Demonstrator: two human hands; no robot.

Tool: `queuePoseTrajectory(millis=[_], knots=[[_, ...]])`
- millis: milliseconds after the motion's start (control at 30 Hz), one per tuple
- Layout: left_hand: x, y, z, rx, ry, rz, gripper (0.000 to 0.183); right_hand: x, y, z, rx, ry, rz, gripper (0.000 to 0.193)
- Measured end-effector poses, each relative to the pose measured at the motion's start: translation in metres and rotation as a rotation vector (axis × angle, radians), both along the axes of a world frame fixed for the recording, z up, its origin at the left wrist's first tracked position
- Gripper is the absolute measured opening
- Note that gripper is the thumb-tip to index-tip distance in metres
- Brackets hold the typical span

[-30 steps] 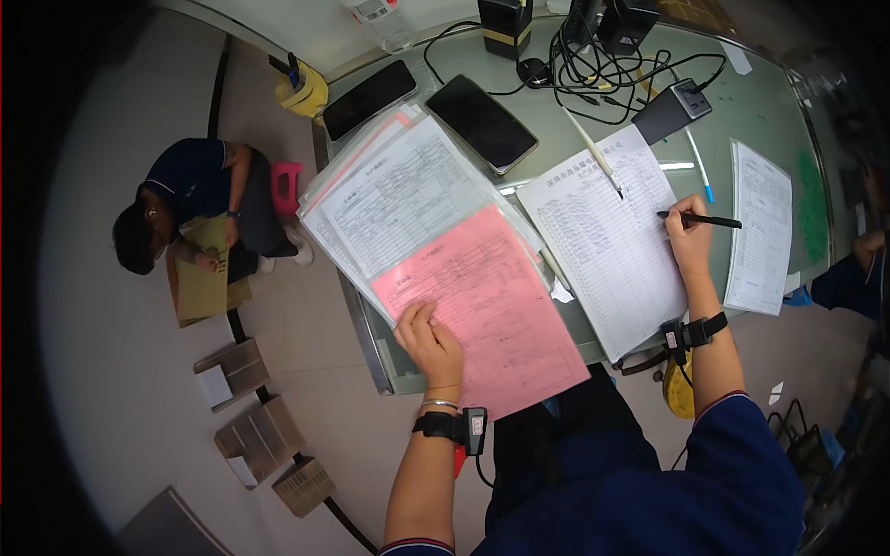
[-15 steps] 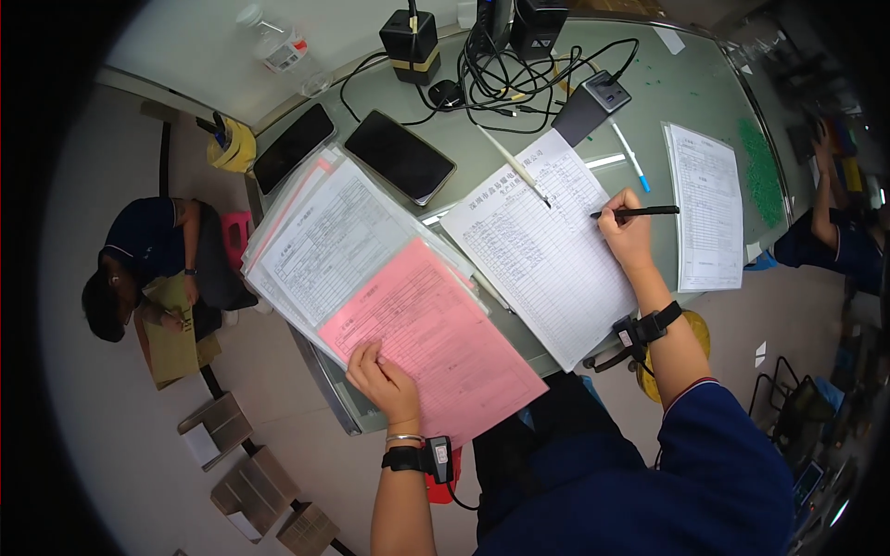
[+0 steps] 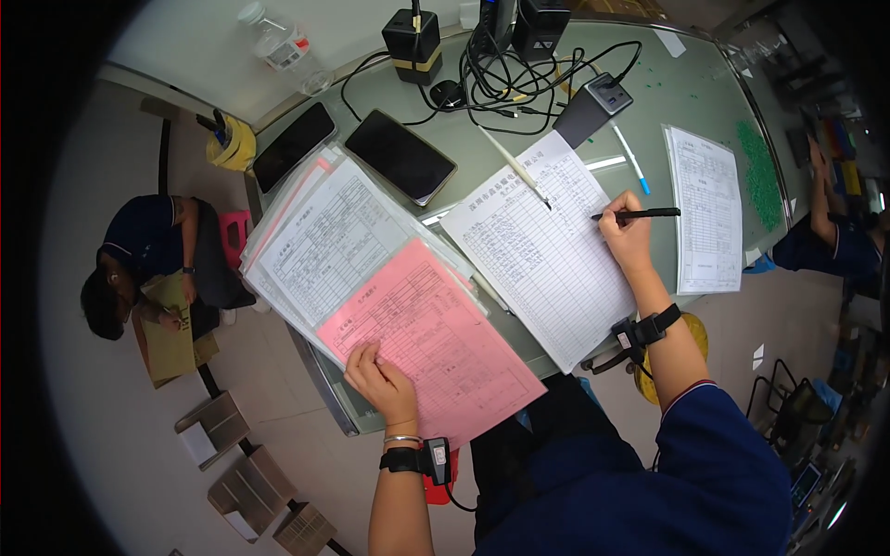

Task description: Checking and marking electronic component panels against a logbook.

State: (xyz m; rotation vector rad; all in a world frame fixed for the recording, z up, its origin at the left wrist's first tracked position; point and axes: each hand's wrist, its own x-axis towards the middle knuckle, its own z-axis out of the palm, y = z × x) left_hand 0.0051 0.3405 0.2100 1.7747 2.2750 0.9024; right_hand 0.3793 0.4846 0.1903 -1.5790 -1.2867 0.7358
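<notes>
My right hand [image 3: 627, 236] is closed around a black pen [image 3: 649, 213], its tip over the right side of a white ruled form [image 3: 533, 250]. Handwriting fills rows on the upper part of that form. My left hand [image 3: 381, 382] has bent fingers on the lower left edge of a pink printed form [image 3: 431, 352], gripping it; the thumb is hidden. The pink form overlaps a stack of white printed sheets [image 3: 320, 236] and hangs past the table's near edge. A pale slim stick with a dark tip [image 3: 519, 169] lies across the top of the white form.
Two dark phones [image 3: 400, 157] lie behind the stack. Tangled black cables [image 3: 501, 88] and a dark power block [image 3: 593, 108] sit farther back. A blue-capped white pen [image 3: 631, 159], more sheets [image 3: 705, 213] and green granules [image 3: 760, 176] are at right. A person [image 3: 158, 250] sits at left.
Both hands stay in nearly the same place, the right still with the pen over the form. The view has shifted very slightly.
</notes>
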Motion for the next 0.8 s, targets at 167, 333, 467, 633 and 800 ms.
queuePoseTrajectory(millis=[167, 333, 467, 633, 800], knots=[[0.001, -0.001, -0.002, -0.005, 0.008, 0.006, 0.026, 0.002, -0.001, -0.006, -0.011, 0.061, -0.025, 0.013], [0.005, 0.007, -0.002, 0.007, 0.022, -0.011, 0.025, 0.008, 0.006, -0.007, 0.011, 0.050, -0.048, 0.013], [0.000, 0.007, 0.000, 0.006, 0.001, 0.009, 0.024, 0.002, 0.012, 0.000, 0.027, 0.035, -0.018, 0.013], [-0.007, 0.003, -0.004, 0.058, -0.006, 0.021, 0.025, 0.006, 0.006, -0.003, 0.027, 0.106, -0.059, 0.008], [-0.008, -0.005, -0.007, 0.077, -0.110, 0.000, 0.024, -0.053, -0.062, 0.035, -0.042, -0.155, 0.214, 0.016]])
